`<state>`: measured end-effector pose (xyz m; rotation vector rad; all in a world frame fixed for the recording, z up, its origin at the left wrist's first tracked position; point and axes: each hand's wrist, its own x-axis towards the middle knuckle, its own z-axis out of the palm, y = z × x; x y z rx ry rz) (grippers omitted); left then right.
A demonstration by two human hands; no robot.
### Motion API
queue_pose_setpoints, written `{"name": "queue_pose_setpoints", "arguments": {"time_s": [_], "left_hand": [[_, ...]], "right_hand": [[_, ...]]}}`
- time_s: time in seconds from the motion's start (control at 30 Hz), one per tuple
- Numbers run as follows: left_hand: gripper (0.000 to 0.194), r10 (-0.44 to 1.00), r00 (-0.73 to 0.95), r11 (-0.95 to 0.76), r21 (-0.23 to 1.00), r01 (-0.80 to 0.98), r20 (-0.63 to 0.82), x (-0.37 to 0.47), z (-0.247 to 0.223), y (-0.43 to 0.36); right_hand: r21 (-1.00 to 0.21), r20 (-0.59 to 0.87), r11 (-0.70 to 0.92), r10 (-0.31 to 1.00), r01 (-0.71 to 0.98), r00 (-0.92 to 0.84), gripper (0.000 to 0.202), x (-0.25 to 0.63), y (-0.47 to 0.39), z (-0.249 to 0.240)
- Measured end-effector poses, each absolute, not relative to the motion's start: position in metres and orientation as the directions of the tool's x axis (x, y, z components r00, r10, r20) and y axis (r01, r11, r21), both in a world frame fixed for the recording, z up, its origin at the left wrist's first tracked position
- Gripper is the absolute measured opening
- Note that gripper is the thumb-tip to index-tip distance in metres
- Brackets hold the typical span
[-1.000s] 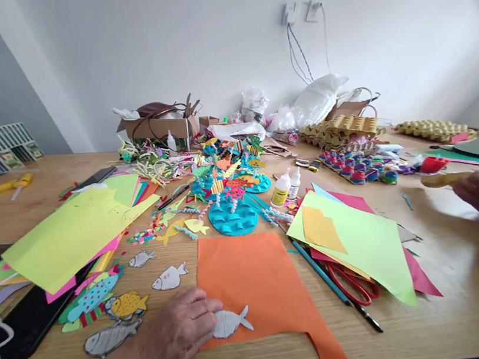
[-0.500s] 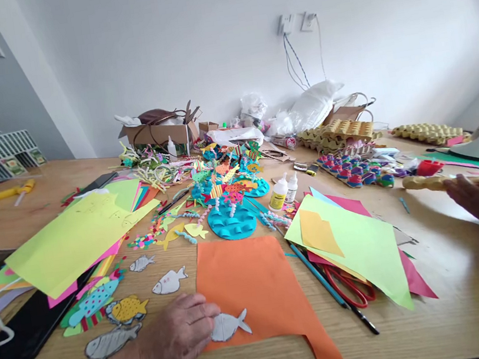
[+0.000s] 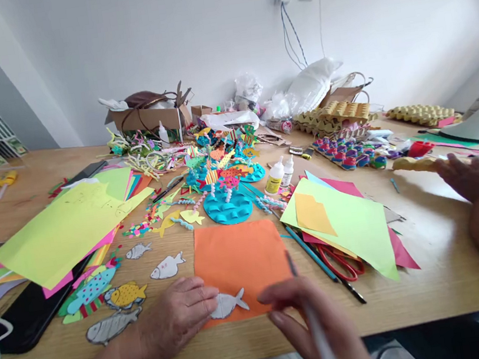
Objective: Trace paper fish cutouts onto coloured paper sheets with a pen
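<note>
An orange sheet (image 3: 241, 256) lies on the wooden table in front of me. On its lower left rests a grey-white fish cutout (image 3: 228, 304), its tail pointing right. My left hand (image 3: 174, 319) presses flat on the head end of this cutout and the sheet's edge. My right hand (image 3: 312, 318), slightly blurred, is over the sheet's lower right, thumb and index finger apart, with a slim white pen (image 3: 322, 340) held in it. More fish cutouts (image 3: 168, 267) lie left of the sheet.
Yellow paper (image 3: 60, 234) tops a stack at left; light-green paper (image 3: 352, 223) lies at right by red-handled scissors (image 3: 345, 265). Glue bottles (image 3: 275, 177) and blue bases (image 3: 228, 205) with paper fish stand behind. Another person's hand (image 3: 475, 176) rests on an egg-carton strip at far right.
My right hand has come into view over the orange sheet with the pen. My left hand stays on the fish cutout. The view has tilted down a little, showing the table's front edge.
</note>
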<state>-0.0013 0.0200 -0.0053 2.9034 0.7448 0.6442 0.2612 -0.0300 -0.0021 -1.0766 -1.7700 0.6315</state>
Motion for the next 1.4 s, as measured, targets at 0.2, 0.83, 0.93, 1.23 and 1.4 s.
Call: {"name": "queue_pose_setpoints", "arguments": {"time_s": [0.2, 0.83, 0.93, 1.23, 1.4], "left_hand": [[0.031, 0.455, 0.793, -0.890, 0.166, 0.426, 0.405, -0.001, -0.004, 0.021], [0.028, 0.461, 0.879, -0.765, 0.554, 0.328, 0.117, -0.007, 0.010, 0.056], [0.028, 0.459, 0.882, -0.755, 0.571, 0.321, 0.111, -0.006, 0.011, 0.057], [0.030, 0.447, 0.890, -0.739, 0.598, 0.310, 0.091, -0.004, 0.022, 0.057], [0.032, 0.449, 0.888, -0.746, 0.588, 0.313, 0.097, -0.005, 0.020, 0.057]], "right_hand": [[-0.677, 0.202, 0.433, 0.887, 0.596, -0.415, 0.022, 0.223, -0.002, 0.005], [-0.580, 0.197, 0.531, 0.827, 0.618, -0.526, 0.019, 0.221, 0.011, -0.003], [-0.618, 0.246, 0.541, 0.822, 0.570, -0.514, 0.006, 0.226, 0.010, 0.006], [-0.879, 0.242, 0.420, 0.802, 0.227, -0.546, 0.045, 0.229, -0.001, 0.029], [-0.768, 0.295, 0.487, 0.846, 0.416, -0.445, 0.028, 0.222, 0.003, 0.007]]}}
